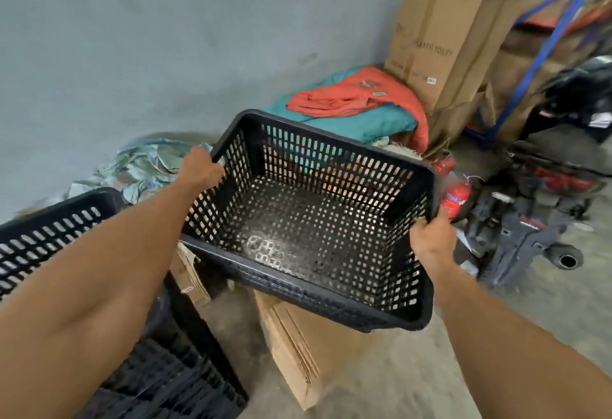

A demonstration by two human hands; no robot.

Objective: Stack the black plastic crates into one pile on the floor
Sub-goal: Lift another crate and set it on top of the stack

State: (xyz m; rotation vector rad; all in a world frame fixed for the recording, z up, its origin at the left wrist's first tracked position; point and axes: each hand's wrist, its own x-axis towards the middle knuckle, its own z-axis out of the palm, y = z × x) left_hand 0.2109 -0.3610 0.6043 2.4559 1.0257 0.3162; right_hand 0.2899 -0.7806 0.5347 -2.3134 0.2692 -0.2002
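A black perforated plastic crate [308, 220] hangs in the air in front of me, open side up and tilted. My left hand [200, 170] grips its left rim near the far corner. My right hand [432, 240] grips its right rim. It is empty. At the lower left stands a pile of black crates [46, 236], its top rim showing behind my left forearm and its lower walls [172, 382] below it. The held crate is to the right of that pile and apart from it.
Flattened cardboard [298, 342] lies on the concrete floor under the held crate. Orange and teal cloth [351, 100] is heaped at the grey wall, with cardboard boxes [440, 41] and a blue rack [543, 38] behind. A motorbike [536, 213] and red extinguishers [457, 193] crowd the right.
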